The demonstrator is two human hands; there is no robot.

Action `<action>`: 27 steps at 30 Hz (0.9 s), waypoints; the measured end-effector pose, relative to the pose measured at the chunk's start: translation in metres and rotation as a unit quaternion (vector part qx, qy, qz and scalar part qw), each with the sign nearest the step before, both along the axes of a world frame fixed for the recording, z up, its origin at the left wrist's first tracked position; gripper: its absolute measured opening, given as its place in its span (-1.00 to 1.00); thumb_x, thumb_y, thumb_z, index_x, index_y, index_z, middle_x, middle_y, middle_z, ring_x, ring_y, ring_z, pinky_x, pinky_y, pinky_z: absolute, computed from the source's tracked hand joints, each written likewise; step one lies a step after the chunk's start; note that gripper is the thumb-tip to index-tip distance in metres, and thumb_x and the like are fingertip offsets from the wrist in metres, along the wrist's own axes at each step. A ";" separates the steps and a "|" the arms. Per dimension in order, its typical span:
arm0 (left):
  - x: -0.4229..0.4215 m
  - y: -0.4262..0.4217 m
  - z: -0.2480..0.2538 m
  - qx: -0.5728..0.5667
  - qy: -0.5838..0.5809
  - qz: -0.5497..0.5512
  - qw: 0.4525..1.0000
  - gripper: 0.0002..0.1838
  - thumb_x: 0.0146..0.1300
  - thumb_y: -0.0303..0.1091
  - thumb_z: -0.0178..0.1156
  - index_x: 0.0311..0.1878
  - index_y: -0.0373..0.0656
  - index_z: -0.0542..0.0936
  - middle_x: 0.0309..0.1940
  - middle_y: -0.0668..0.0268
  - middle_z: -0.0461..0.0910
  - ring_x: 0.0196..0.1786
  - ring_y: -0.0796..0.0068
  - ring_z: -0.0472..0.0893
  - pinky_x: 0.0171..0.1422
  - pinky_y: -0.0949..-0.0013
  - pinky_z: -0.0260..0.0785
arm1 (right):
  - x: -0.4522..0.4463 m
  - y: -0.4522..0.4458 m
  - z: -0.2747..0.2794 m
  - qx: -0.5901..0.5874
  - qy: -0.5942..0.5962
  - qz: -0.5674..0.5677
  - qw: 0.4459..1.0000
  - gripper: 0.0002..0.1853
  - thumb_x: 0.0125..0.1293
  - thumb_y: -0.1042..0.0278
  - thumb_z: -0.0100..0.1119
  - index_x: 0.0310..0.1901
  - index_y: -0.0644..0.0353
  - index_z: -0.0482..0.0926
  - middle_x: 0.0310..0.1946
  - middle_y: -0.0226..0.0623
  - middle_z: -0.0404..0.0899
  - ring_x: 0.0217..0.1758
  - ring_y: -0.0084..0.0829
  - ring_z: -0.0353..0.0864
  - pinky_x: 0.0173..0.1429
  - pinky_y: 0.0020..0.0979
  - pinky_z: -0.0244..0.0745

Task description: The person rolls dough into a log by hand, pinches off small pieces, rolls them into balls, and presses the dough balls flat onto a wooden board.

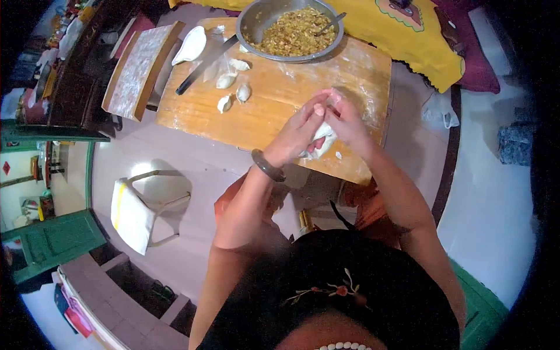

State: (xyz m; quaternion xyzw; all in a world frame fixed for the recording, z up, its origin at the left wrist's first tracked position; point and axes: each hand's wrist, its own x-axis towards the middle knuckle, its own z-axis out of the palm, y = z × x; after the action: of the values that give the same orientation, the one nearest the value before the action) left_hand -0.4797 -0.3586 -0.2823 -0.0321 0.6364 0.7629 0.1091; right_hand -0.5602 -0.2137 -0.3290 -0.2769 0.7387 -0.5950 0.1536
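My left hand, with a dark bangle on the wrist, meets my right hand above the near right part of a floured wooden board. The fingers of both are curled and pressed together; what lies between them is mostly hidden. White dough shows just under and between the hands, partly covered by them. Several shaped dumplings sit farther left on the board. At the back stands a metal bowl of chopped yellow-brown filling, with a spoon in it.
A long dark-handled tool lies across the board's left side, near a white pear-shaped thing. A flour-dusted wooden tray or stool stands left of the board. Yellow cloth borders the back. A white-covered chair is on the floor.
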 end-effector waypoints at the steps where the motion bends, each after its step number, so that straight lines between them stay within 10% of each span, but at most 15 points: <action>1: -0.001 0.000 -0.003 -0.002 -0.008 0.009 1.000 -0.44 0.57 0.03 -0.16 0.41 -0.19 0.29 -0.53 0.42 0.48 -0.52 0.71 0.43 -0.50 0.60 0.24 | -0.004 0.000 -0.004 0.037 0.041 -0.012 0.998 -0.66 0.41 0.17 0.17 0.04 0.25 0.55 -0.33 -0.24 0.63 -0.33 -0.43 0.58 -0.23 -0.35 0.49; 5: -0.006 -0.005 -0.034 -0.124 -0.036 -0.002 0.992 -0.53 0.56 -0.03 -0.11 0.23 -0.21 0.48 -0.41 0.39 0.52 -0.53 0.69 0.42 -0.47 0.58 0.28 | -0.014 0.001 -0.005 0.079 0.084 -0.080 0.990 -0.68 0.38 0.16 0.21 -0.10 0.30 0.61 -0.53 -0.09 0.56 -0.40 -0.36 0.61 -0.28 -0.36 0.48; 8: -0.012 -0.004 -0.056 -0.185 0.010 0.032 0.982 -0.54 0.51 -0.09 -0.05 -0.29 -0.32 0.58 -0.58 0.29 0.56 -0.52 0.51 0.53 -0.45 0.34 0.34 | -0.004 0.002 0.025 0.167 0.034 -0.054 0.984 -0.70 0.44 0.20 0.11 -0.08 0.31 0.60 -0.34 -0.11 0.64 -0.28 -0.39 0.63 -0.22 -0.34 0.48; 14: -0.027 -0.002 -0.114 -0.068 0.087 0.046 0.993 -0.57 0.50 -0.13 -0.10 -0.30 -0.29 0.58 -0.59 0.35 0.53 -0.58 0.56 0.48 -0.51 0.41 0.28 | 0.016 -0.004 0.022 0.136 0.298 -0.060 0.943 -0.75 0.33 0.34 0.15 -0.03 0.27 0.58 -0.19 -0.06 0.63 -0.20 -0.07 0.64 0.02 -0.12 0.46; 19: -0.015 0.009 -0.077 0.135 -0.135 0.067 0.979 -0.62 0.51 -0.18 -0.12 -0.30 -0.24 0.56 -0.62 0.44 0.43 -0.61 0.66 0.36 -0.55 0.52 0.18 | 0.027 -0.015 0.027 0.095 0.401 -0.069 0.908 -0.83 0.29 0.40 0.13 -0.14 0.23 0.61 -0.33 -0.12 0.64 -0.21 -0.03 0.61 0.08 -0.11 0.43; 27: -0.016 0.013 -0.084 -0.155 0.199 0.111 0.961 -0.58 0.50 -0.18 -0.14 -0.24 -0.36 0.54 -0.59 0.22 0.51 -0.51 0.43 0.50 -0.36 0.27 0.36 | 0.019 -0.008 0.011 0.061 0.377 -0.094 0.920 -0.82 0.36 0.39 0.04 -0.26 0.25 0.63 -0.39 -0.13 0.63 -0.26 -0.07 0.60 -0.03 -0.14 0.45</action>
State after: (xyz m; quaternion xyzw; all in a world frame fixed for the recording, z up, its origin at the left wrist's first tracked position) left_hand -0.4955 -0.3453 -0.3665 0.0335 0.7483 0.6532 -0.1110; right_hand -0.5413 -0.2219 -0.3179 -0.4003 0.7994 -0.4121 -0.1758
